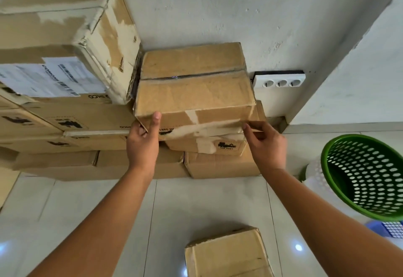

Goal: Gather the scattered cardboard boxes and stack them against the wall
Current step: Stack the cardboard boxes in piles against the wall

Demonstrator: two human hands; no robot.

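1. The left hand [142,143] is at the near left corner of the top box [194,89], thumb straight up against its front face, the other fingers tucked under the corner and hidden, so it grips that corner.
2. The right hand [267,143] is at the near right corner of the same box, fingers curled and pinching the lower front edge beside a strip of torn tape.
3. The top box sits on the stack of boxes [139,161] that stands on the floor [207,207] against the wall [218,11]; its far edge is at or very near the wall, though contact cannot be judged.
4. Just to its left, touching or nearly so, a taller box [72,37] with a white shipping label lies on the same stack.
5. A further box [229,255] lies alone on the floor tiles at the near edge of the view, well apart from the stack.
6. A white triple socket [279,79] is on the wall just right of the top box.
7. A green perforated basket [366,178] stands on the floor to the right, near the wall corner.
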